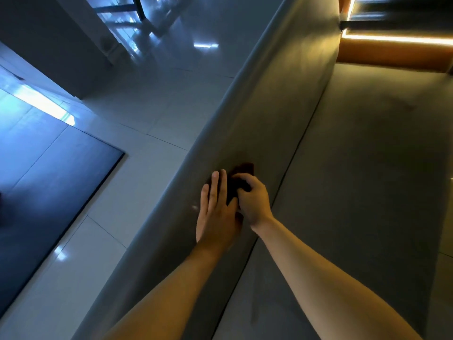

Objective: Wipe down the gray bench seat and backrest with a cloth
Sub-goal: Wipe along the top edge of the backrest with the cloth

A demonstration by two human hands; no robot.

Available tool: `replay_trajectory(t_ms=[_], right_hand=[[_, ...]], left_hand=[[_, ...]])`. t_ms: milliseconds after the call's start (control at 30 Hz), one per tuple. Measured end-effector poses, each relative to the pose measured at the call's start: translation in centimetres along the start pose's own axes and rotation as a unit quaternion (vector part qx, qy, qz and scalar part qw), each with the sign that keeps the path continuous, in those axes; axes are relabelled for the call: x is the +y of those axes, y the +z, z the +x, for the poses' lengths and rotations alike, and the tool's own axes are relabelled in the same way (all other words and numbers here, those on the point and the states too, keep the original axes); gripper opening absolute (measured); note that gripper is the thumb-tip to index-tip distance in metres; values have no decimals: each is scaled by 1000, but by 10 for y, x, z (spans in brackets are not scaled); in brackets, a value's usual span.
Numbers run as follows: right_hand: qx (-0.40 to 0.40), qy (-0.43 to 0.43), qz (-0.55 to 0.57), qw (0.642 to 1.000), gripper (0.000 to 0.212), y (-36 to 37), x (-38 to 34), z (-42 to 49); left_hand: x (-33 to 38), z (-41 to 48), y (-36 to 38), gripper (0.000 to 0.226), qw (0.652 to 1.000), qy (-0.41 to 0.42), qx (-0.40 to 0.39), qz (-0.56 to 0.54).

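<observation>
Right hand: the right hand (253,200) has its fingers curled over a dark cloth (245,168) and holds it bunched against the bench.
Left hand: the left hand (217,212) lies flat with straight fingers, holding nothing; it rests just left of the right hand, its fingers along the cloth's left edge and its thumb side touching the right hand.
Cloth: small, dark and crumpled, it shows between the two hands and juts out a little beyond the right knuckles on the far side.
Gray bench: the gray bench (367,168) runs diagonally from near left to far right; both hands and the cloth sit on its long narrow panel (269,106), left of a seam (301,138), with a broad panel to the right. Which panel is seat and which backrest cannot be told.
Left of the bench: glossy pale floor tiles (159,106) and a dark blue rectangle (49,180).
Far right: a glowing orange light strip (392,40) past the bench's end.
</observation>
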State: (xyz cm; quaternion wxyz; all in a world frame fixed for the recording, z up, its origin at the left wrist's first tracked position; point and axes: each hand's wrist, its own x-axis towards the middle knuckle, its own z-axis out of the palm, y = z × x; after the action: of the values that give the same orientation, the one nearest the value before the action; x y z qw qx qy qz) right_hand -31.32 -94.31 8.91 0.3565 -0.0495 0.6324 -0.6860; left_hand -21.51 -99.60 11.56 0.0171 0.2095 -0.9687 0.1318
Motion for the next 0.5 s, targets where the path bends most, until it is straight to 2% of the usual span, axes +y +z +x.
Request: replay_trajectory(t_ms=[67,133,233,333,500], right_hand=[[-19,28,-18,999,40,-5,6,-7],[-34,53,-27,998,41,-12,3,-5],[43,8,-37,998,37,-24,-3,18],[115,-24,39,992,33,-23,-6,42],[82,-31,13,996,31,-13,13,38]], left_hand=[[7,-9,9,56,1000,-2,-25,-3],[9,-17,15,51,999,4,-54,-9],[9,-20,22,34,998,20,-64,-1],[8,-21,29,20,998,31,-62,11],[6,-21,42,33,999,27,-22,29]])
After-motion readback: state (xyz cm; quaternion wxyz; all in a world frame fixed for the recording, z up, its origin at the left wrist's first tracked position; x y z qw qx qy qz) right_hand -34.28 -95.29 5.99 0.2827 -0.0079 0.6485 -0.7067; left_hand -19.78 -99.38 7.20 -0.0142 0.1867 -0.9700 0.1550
